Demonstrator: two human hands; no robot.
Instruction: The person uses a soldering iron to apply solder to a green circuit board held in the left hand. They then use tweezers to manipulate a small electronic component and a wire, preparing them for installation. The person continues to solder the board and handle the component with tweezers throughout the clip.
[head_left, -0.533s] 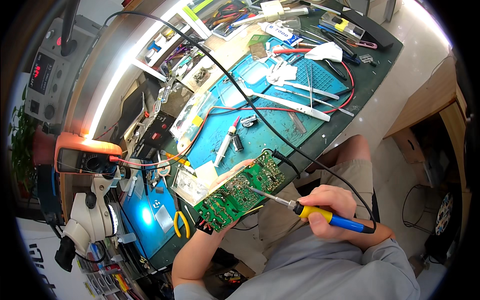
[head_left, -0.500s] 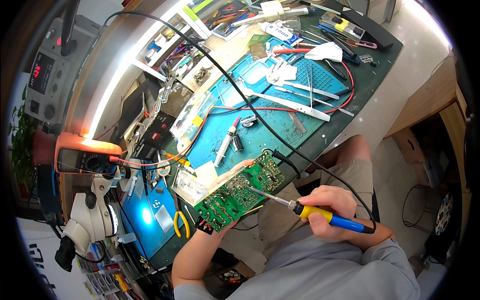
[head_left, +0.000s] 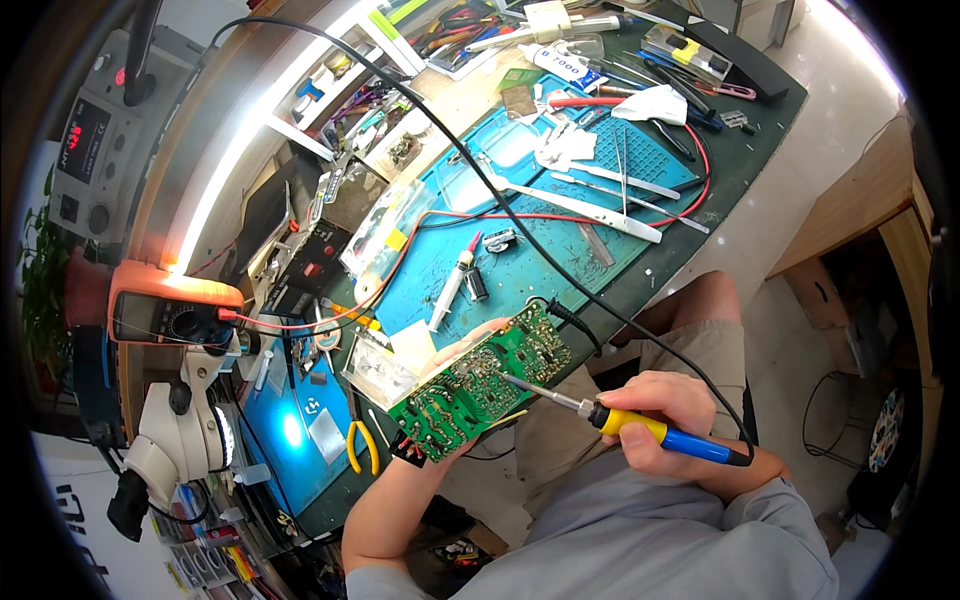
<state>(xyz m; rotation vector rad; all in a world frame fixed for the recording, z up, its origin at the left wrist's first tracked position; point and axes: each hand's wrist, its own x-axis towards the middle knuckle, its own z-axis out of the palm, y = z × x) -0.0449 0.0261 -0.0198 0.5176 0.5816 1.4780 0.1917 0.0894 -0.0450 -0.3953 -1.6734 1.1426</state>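
Both hands are occupied: my left hand [head_left: 464,348] grips a green circuit board [head_left: 478,388] from behind and below, near the edge of the desk [head_left: 745,165], while my right hand [head_left: 662,412] holds a yellow-and-blue soldering iron [head_left: 616,421]. Its tip points at the board's components; whether it touches, I cannot tell. A syringe [head_left: 448,293] lies beyond, on the blue mat [head_left: 520,278].

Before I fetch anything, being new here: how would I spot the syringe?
Find the larger blue mat. Just beyond the green circuit board, the syringe lies beside a small black cylinder, set apart by its pale barrel and pink tip.
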